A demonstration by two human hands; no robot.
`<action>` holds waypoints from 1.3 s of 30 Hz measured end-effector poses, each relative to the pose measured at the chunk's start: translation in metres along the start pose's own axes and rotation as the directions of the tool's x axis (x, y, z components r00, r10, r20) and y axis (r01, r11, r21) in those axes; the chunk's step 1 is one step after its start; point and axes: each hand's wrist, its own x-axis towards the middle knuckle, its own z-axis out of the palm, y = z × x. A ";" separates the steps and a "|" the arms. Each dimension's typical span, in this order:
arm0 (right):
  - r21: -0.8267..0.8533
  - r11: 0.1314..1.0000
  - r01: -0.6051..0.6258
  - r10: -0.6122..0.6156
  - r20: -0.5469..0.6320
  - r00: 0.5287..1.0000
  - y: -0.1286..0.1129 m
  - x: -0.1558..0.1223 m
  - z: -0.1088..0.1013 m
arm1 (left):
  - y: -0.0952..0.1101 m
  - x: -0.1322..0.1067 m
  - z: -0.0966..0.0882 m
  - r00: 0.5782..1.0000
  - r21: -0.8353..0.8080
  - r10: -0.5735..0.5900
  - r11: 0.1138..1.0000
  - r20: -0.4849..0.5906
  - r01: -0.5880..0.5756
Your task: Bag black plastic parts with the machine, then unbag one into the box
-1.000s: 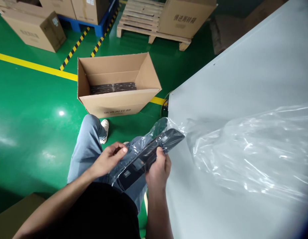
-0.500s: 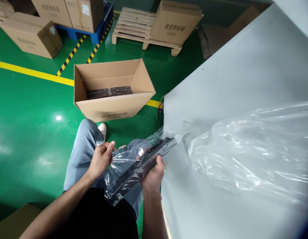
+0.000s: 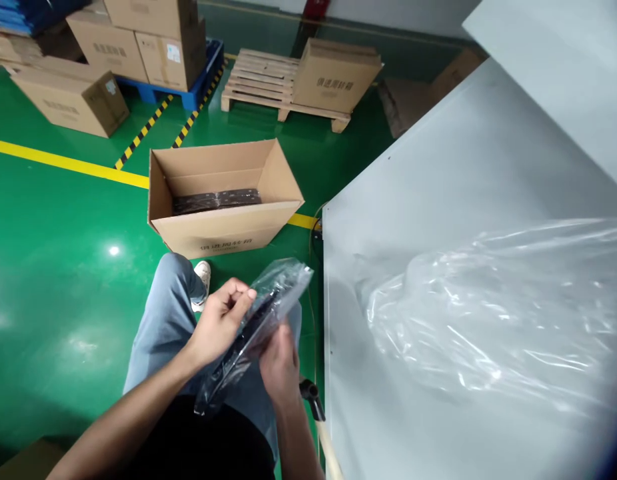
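Left hand (image 3: 219,327) curled around the upper side of a long black part (image 3: 248,327) wrapped in a clear plastic bag (image 3: 283,283), thumb and fingertips pinching the bag near its middle. Right hand (image 3: 278,363) cupped beneath the same part, fingers pressed together against its underside, gripping it through the bag. Part held tilted, lower end toward the lap, upper end pointing up toward the near left corner of the counter (image 3: 438,220), well off the counter and just beside its left edge, above the blue-jeaned legs (image 3: 163,313). Loose end of the bag sticking past the upper end of the part.

On the counter, a large heap of crumpled clear plastic sheeting (image 3: 493,313), spread from the middle toward the right edge, apart from both hands.

On the green floor (image 3: 63,267), beyond the knees, an open cardboard box (image 3: 223,227) with dark flat parts (image 3: 216,200) stacked inside against its far wall. A white shoe (image 3: 202,273) just in front of that box. Farther off, a wooden pallet (image 3: 268,83) carrying a closed carton (image 3: 333,77), and more cartons (image 3: 113,47) stacked at the far left beside a yellow floor line (image 3: 63,160).
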 end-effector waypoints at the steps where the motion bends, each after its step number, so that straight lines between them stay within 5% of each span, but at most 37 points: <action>1: 0.007 1.000 0.012 -0.012 0.042 0.999 -0.003 -0.002 0.005 | -0.001 -0.002 0.001 1.000 -0.004 0.007 1.000 -0.026 -0.007; 6: -0.129 0.991 0.022 -0.015 0.053 0.998 -0.021 -0.012 0.024 | -0.005 -0.006 -0.009 0.999 0.002 -0.027 1.000 -0.043 0.027; 10: 0.024 0.981 -0.191 0.188 0.092 0.978 -0.025 -0.018 0.022 | -0.007 0.004 -0.029 0.989 -0.013 -0.072 0.997 -0.133 0.071; 15: 0.078 0.969 -0.236 0.227 0.109 0.968 -0.027 -0.021 0.016 | -0.008 0.006 -0.037 0.980 -0.046 -0.122 0.992 -0.159 0.116; 23: -0.194 0.981 -0.027 0.035 0.039 0.999 -0.032 -0.021 0.007 | 0.014 0.007 -0.036 0.986 0.258 0.108 0.963 -0.125 -0.073; 28: -0.249 0.968 -0.034 0.065 0.117 0.991 -0.025 -0.028 0.007 | 0.021 0.023 -0.025 0.985 0.124 0.127 0.986 -0.119 -0.112; 34: -0.117 0.986 -0.122 0.140 0.158 0.977 -0.038 -0.037 0.000 | 0.020 0.031 -0.034 0.927 0.134 0.157 0.984 -0.339 -0.118; 39: 0.073 0.945 -0.319 0.303 0.165 0.938 -0.047 -0.035 -0.004 | 0.023 0.042 -0.043 0.932 0.007 0.031 0.999 -0.361 -0.031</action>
